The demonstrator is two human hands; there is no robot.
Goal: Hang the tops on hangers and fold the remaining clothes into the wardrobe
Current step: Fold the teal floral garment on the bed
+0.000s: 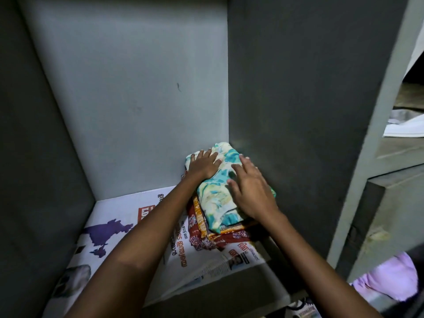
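A folded garment with a teal, yellow and cream print (218, 191) lies on top of a small stack of folded red and orange patterned clothes (206, 237) in the back right corner of a grey wardrobe shelf. My left hand (203, 165) rests flat on the far left part of the top garment, fingers spread. Flat on its right side lies my right hand (250, 191), fingers apart. Neither hand grips the cloth.
Newspaper (128, 228) lines the shelf floor left of and under the stack. The wardrobe's grey back wall (137, 88) and right partition (309, 99) close in the corner. A lilac cloth (390, 278) lies on a lower shelf at the right. White papers (406, 127) sit further right.
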